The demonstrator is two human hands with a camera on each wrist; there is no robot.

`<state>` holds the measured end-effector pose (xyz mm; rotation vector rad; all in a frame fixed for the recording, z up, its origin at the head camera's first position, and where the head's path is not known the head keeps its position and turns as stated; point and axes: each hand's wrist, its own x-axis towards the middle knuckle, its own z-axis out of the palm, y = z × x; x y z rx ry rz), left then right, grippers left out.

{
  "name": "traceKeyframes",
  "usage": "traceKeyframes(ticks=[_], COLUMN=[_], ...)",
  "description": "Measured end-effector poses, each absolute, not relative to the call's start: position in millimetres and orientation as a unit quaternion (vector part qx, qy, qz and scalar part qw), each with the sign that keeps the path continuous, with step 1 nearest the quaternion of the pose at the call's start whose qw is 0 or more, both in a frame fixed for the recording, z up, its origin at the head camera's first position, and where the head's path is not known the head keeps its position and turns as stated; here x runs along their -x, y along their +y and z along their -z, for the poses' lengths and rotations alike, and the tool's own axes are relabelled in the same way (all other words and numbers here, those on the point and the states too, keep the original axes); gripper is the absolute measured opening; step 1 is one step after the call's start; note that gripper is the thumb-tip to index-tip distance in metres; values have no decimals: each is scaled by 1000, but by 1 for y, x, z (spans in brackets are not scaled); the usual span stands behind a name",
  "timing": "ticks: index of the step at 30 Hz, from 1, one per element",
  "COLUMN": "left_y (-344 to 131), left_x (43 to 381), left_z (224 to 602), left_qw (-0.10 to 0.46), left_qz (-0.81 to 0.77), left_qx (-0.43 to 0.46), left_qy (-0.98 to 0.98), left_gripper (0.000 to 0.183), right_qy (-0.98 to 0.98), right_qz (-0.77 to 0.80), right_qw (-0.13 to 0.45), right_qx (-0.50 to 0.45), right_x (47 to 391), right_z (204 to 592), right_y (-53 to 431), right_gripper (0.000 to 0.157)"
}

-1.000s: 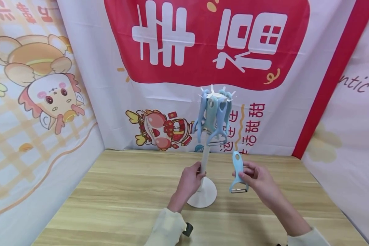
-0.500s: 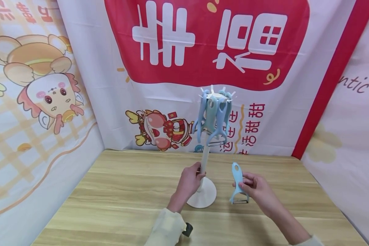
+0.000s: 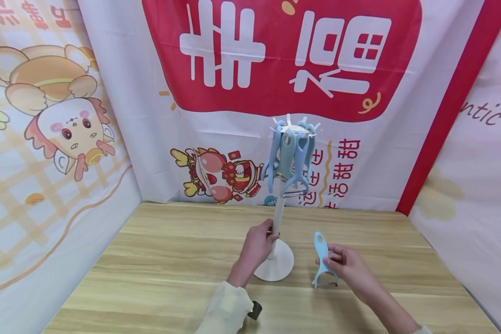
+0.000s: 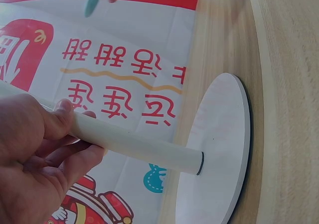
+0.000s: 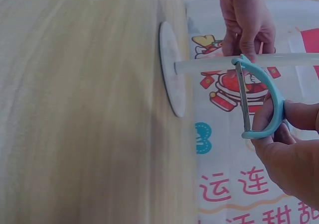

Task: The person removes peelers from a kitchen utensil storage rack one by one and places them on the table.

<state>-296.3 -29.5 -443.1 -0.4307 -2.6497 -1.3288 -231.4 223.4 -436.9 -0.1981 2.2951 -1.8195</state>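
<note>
A white stand (image 3: 278,218) with a round base (image 3: 280,268) rises from the table, and several blue and green peelers (image 3: 287,155) hang from the prongs at its top. My left hand (image 3: 256,246) grips the pole a little above the base; the left wrist view shows thumb and fingers around the pole (image 4: 134,143). To the right of the stand, my right hand (image 3: 350,269) pinches a light blue peeler (image 3: 320,248) between thumb and fingers. Its handle points up and its blade (image 5: 243,94) faces down, above the tabletop.
The wood-grain table (image 3: 171,260) stands against a printed cloth backdrop (image 3: 217,125). More printed cloth (image 3: 67,153) hangs at the left, and a pale cloth (image 3: 476,185) at the right. A small black object (image 3: 254,310) sits at the left cuff.
My right hand has lowered with the light blue peeler, from beside the pole's middle toward the tabletop. The left hand and the stand have stayed in place.
</note>
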Motion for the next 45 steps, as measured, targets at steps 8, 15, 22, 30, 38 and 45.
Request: traceKeyframes(ticks=[8, 15, 22, 30, 38, 45], left_y=[-30, -29, -30, -31, -31, -32], left_x=[297, 298, 296, 295, 295, 297], left_z=[444, 445, 442, 443, 443, 443], left_qw=[76, 80, 83, 81, 79, 81], left_qz=[442, 438, 434, 435, 437, 436], left_qx=[149, 150, 153, 155, 147, 154], left_qy=[-881, -883, -884, -883, -884, -883], left_gripper=[17, 18, 18, 18, 17, 17], right_qy=[776, 776, 782, 776, 789, 845], right_qz=[612, 612, 602, 602, 587, 518], right_qw=[121, 140, 151, 176, 179, 121], right_qx=[92, 70, 57, 76, 23, -55], right_x=[232, 228, 228, 230, 235, 235], right_z=[453, 461, 471, 484, 495, 493], right_y=[224, 222, 222, 224, 221, 210], right_gripper=[51, 52, 47, 39, 39, 31])
